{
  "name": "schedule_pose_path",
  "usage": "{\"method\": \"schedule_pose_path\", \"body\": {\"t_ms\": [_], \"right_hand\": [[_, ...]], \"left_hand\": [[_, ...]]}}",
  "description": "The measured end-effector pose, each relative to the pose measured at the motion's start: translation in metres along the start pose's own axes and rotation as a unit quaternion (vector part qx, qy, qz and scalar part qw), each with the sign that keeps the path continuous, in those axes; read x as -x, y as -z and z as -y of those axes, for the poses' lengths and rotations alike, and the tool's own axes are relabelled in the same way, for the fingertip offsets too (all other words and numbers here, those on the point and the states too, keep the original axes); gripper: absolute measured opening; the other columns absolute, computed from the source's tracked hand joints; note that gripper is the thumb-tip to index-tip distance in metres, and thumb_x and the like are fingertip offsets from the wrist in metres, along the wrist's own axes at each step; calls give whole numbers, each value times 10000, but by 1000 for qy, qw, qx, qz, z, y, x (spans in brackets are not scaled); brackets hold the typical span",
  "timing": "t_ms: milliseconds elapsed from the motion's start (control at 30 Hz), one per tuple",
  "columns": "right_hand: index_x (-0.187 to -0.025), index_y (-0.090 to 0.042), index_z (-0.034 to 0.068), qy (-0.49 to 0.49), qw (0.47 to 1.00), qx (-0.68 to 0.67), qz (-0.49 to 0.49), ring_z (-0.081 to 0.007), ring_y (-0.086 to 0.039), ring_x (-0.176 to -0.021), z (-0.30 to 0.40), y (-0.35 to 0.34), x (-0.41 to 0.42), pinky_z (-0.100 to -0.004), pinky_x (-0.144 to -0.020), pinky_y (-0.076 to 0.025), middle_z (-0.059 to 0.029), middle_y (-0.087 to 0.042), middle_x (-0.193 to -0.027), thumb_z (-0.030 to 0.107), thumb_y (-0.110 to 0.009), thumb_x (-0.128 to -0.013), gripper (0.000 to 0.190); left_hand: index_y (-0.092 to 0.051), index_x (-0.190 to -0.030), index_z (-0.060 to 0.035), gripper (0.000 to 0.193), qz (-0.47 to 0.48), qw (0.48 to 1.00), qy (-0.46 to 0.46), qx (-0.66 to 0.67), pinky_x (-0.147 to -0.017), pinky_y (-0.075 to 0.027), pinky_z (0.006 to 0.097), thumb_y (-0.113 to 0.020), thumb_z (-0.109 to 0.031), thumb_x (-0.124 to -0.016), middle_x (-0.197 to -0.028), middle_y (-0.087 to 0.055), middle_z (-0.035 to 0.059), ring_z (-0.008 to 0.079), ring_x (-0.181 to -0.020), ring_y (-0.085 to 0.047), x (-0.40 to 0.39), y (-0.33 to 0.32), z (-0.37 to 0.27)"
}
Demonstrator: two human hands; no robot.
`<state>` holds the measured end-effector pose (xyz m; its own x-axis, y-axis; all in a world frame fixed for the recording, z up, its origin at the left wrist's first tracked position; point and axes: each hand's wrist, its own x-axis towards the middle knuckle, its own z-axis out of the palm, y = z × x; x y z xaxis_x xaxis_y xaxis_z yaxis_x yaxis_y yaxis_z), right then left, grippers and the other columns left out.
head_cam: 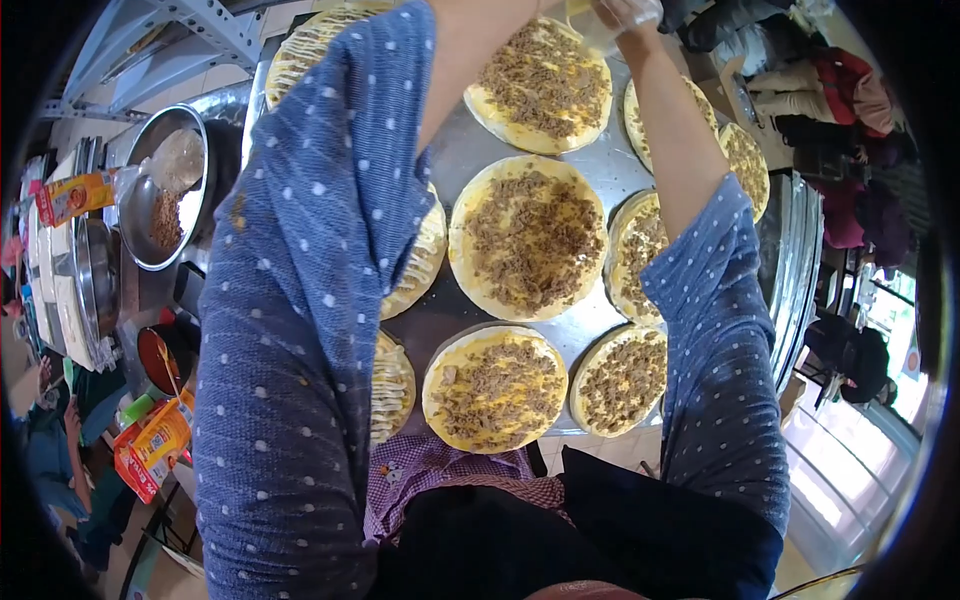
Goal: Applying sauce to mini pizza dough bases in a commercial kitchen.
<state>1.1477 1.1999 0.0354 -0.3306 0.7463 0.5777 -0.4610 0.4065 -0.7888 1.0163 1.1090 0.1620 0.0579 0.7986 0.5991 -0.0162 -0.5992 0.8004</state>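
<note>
My left forearm reaches over the tray to the top edge of the picture, where my left hand is out of view. At the top, my right hand (626,16) is closed on clear, filmy plastic (591,26), probably a bag; its fingers are partly hidden. Below the plastic lies a round flat bread (546,86) with brown crumbled topping over a yellow layer. Similar rounds lie at the centre (529,238), near my body (495,390) and at the right (621,381). Rounds with pale zigzag lines (391,386) lie along the left, partly behind my sleeve.
The rounds rest on a metal tray or table (450,161). At left stand a steel bowl (139,202) with brown crumbs and a plastic bag, a pot of red sauce (159,358) and orange packets (154,450). Grey metal shelving (172,45) is upper left. People (847,86) are at both sides.
</note>
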Motion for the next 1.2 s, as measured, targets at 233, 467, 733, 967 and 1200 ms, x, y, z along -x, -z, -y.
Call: {"method": "schedule_pose_path", "body": {"t_ms": [233,467,733,967,1200], "right_hand": [[-1492,-419,73,-51,991,-115,40,-231,-578,-1247,-20,-19,-2,-378,-1032,-499,-118,-581,-1366,147,-571,-1029,493],[-1479,-430,90,-49,996,50,47,-224,-564,-1266,15,-1,16,-386,-1072,-488,-92,-568,-1384,86,-551,-1032,464],[-1480,-427,89,-64,984,-165,39,-224,-563,-1265,-2,-38,4,-390,-1076,-488,-91,-560,-1393,84,-603,-1006,506],[-1483,-425,89,14,999,-24,34,-227,-557,-1273,5,-79,20,-389,-1083,-484,-90,-541,-1412,92,-691,-948,597],[-1502,-399,82,11,862,504,52,-241,-504,-1325,56,8,35,-342,-1093,-448,-97,-524,-1430,101,-727,-914,674]], "left_hand": [[-557,-880,-41,123,1,999,24,-22,-709,-453,275,-486,7,-969,-771,-528,27,115,-762,-528,4,20,1],[-540,-901,-23,109,-9,999,41,27,-746,-467,315,-482,-15,-992,-771,-522,42,155,-782,-538,21,-35,-10],[-550,-895,-36,132,0,1000,-1,-22,-724,-444,278,-468,-33,-999,-786,-522,23,117,-774,-499,10,28,-11],[-550,-896,-45,150,8,997,71,2,-687,-434,272,-458,-21,-1011,-783,-513,9,110,-744,-496,24,46,-16],[-528,-889,-39,124,-27,997,6,66,-693,-434,280,-468,-5,-992,-771,-502,24,140,-735,-487,25,-30,-6]]}}
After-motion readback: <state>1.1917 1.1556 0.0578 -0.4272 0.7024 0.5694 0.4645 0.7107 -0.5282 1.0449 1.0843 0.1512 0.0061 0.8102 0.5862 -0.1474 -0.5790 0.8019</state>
